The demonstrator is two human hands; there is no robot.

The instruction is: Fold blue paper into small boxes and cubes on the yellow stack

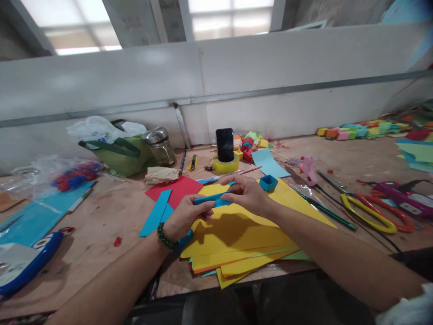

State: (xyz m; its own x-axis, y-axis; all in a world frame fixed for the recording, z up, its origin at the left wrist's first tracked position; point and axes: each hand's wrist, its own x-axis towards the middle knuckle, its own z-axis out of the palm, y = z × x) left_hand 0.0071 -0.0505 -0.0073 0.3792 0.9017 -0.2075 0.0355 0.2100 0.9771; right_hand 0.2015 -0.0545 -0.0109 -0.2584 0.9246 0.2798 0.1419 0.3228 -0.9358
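Pinching a long blue paper strip (218, 198), the left hand (186, 215) and right hand (252, 195) look to me busy folding, and the next crease should need firm pressing.

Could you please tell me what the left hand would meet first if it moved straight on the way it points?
Most likely the right hand, which holds the other end of the blue strip, though depth is unclear.
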